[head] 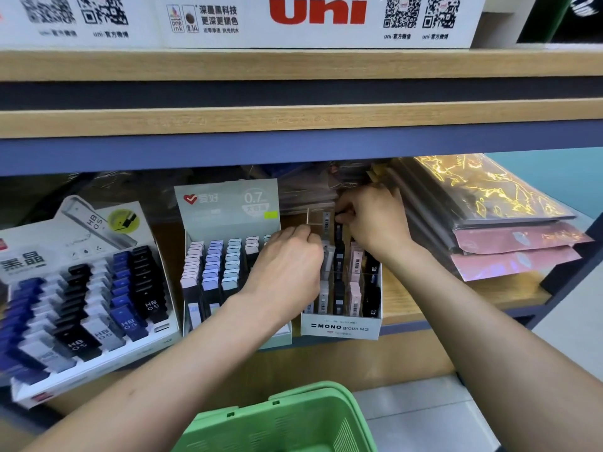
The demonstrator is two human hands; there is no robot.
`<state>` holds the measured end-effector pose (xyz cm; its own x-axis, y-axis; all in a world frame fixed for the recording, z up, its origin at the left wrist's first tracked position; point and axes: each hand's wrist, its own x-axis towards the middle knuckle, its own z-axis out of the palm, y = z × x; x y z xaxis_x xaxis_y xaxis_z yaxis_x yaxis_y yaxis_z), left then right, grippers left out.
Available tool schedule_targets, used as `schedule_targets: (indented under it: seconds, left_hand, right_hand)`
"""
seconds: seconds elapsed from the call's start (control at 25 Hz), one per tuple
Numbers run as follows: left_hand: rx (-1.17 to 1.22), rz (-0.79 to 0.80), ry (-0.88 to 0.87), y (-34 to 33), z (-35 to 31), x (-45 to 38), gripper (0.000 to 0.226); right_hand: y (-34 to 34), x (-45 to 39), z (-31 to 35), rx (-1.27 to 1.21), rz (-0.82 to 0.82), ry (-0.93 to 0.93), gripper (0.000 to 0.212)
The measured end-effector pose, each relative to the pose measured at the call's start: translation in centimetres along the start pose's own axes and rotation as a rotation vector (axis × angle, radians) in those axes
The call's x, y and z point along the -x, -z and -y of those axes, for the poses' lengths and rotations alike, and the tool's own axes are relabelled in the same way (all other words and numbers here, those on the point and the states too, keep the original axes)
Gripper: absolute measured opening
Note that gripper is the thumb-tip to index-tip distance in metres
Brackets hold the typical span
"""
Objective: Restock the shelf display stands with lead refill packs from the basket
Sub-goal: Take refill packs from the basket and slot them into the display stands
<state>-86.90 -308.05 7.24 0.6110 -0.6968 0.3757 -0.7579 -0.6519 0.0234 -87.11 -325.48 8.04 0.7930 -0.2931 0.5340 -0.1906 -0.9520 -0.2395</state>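
Pinched between the curled fingers of our right hand (pixel 372 220) is a slim black lead refill pack (pixel 338 230), held upright over the far row of the small white cardboard display stand printed "MONO graph MG" (pixel 341 327). Our left hand (pixel 287 262) reaches in from the left, its fingers curled around the stand's far left corner, where a thin clear divider (pixel 308 220) rises; we cannot tell exactly what the fingertips grip there. Inside the stand, more refill packs in black, white and pale pink (pixel 355 295) stand upright in clear compartments, barcodes facing us.

Just left of it, partly behind our left forearm, sits a pale green cardboard display box marked "0.7" (pixel 228 203), filled with rows of pastel-capped lead cases (pixel 208 265). Further left lies a wide white tiered display tray (pixel 98 363) with blue, black and grey "HB 0.5" lead cases (pixel 81 344) in slanted rows.

All three stand on a wooden shelf board (pixel 424 301). On its right end lies a stack of glossy plastic-wrapped folders in gold, grey and pink (pixel 509 236). On the wooden shelf above rests a white box with a red "uni" logo (pixel 318 11).

Near us, at the bottom edge, is the rim of a light green plastic basket (pixel 293 415); its contents are out of view.
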Motion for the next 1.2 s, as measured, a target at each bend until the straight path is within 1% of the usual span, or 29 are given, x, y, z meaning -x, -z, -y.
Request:
schedule_targets:
  seconds: [0.24,0.32,0.4,0.48,0.52,0.6,0.64,0.68,0.8,0.88,0.96,1.12,1.2]
  left_hand:
    - [0.003,-0.002,-0.023,-0.3,0.4,-0.2,0.028]
    - [0.030,-0.010,-0.024,-0.2,0.5,-0.3,0.030]
    - [0.054,-0.036,-0.035,0.1,0.7,-0.1,0.028]
    - [0.064,-0.052,-0.077,1.0,0.6,0.8,0.021]
    - [0.062,-0.059,-0.104,1.4,0.6,1.6,0.017]
    - [0.071,-0.069,-0.147,2.2,0.8,4.0,0.013]
    - [0.075,-0.055,-0.159,2.5,0.9,5.4,0.013]
    - [0.078,-0.008,-0.151,2.6,1.0,6.8,0.012]
    - [0.108,0.250,-0.011,1.6,1.1,10.9,0.014]
    - [0.089,0.426,0.076,-0.7,1.6,13.6,0.008]
    - [0.047,0.583,0.129,-3.8,2.5,16.6,0.008]
    - [-0.030,0.772,0.167,-9.3,5.6,21.3,0.025]
    - [-0.005,0.825,0.240,-12.2,6.9,23.4,0.028]
  right_hand:
    - [-0.5,0.2,-0.1,0.048,-0.011,-0.012,0.012]
    - [-0.1,0.2,0.0,0.039,0.005,-0.022,0.015]
    - [0.6,0.3,0.2,0.005,-0.019,-0.030,0.018]
    - [1.5,1.2,1.1,-0.113,-0.035,-0.045,0.020]
    - [2.2,2.1,2.0,-0.221,-0.004,-0.075,0.022]
    - [2.9,4.9,4.1,-0.441,0.119,-0.147,0.025]
    - [3.1,6.4,5.2,-0.506,0.183,-0.153,0.028]
    - [3.0,7.9,6.0,-0.534,0.249,-0.144,0.031]
    - [1.4,11.6,7.2,-0.497,0.460,-0.123,0.032]
    - [-1.0,13.7,7.8,-0.438,0.538,-0.118,0.031]
    - [-4.4,16.5,8.4,-0.376,0.649,-0.112,0.031]
    - [-11.9,22.6,8.7,-0.178,0.969,-0.022,0.034]
    - [-15.4,25.9,8.5,-0.113,1.073,-0.010,0.033]
